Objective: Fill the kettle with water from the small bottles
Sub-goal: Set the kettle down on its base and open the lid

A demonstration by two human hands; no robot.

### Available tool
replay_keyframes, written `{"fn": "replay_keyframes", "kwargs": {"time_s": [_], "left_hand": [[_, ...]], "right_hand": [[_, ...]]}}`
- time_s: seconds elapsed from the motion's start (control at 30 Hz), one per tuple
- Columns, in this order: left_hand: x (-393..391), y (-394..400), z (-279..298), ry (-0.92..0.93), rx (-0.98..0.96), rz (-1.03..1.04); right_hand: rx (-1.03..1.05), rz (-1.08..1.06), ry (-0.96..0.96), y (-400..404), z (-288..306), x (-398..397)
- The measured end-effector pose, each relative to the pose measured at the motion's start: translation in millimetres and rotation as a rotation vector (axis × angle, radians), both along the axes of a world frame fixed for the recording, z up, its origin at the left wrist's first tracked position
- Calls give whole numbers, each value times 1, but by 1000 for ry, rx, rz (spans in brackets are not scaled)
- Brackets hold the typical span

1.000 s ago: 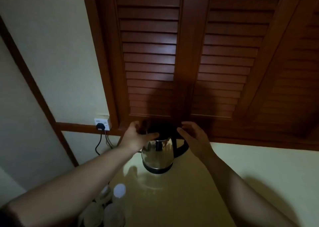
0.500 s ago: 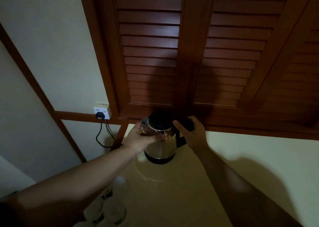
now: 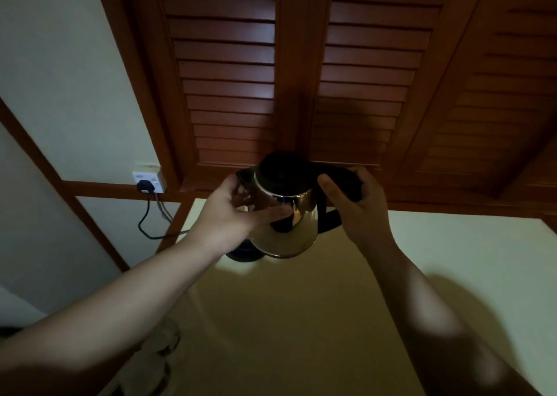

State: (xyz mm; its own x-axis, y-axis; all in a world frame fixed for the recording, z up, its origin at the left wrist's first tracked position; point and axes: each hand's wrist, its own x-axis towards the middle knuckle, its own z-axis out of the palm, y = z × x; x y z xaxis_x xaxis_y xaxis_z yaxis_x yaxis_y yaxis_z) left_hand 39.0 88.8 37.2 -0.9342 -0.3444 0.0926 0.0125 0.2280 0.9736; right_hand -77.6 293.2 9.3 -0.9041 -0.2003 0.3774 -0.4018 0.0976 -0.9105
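A steel kettle (image 3: 297,230) with a black lid and black handle is lifted off its black base (image 3: 242,254) and tilted toward me. My right hand (image 3: 358,206) grips the black handle on the kettle's right. My left hand (image 3: 238,212) wraps around the steel body on the spout side. The small water bottles (image 3: 164,347) show only dimly at the lower left, mostly hidden under my left forearm.
The cream tabletop (image 3: 301,320) runs back to brown louvred shutters (image 3: 229,73). A wall socket (image 3: 149,181) at the left holds a black plug whose cord (image 3: 144,224) loops down toward the kettle base.
The kettle has come up off its base and tipped toward me. My right hand closed around the handle and my left hand took the body.
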Motion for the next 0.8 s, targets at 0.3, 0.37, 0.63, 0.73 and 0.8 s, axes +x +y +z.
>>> {"fn": "replay_keyframes", "kwargs": {"time_s": [0.3,0.37,0.63,0.73,0.8], "left_hand": [[19,62,-52,-120,-5,33],[25,70,-68,-126,8,38],[36,84,-107,-131,79,34],[37,87,-115,-142,83,28],[37,90,-118,-142,78,31]], "right_hand": [[25,-34,-92,59,-53,27],[29,-30,-130,66,-69,31],[135,-6,-157,79,-95,44],[172,-3,-154,85,-103,48],[186,6,-136,89,-105,51]]}}
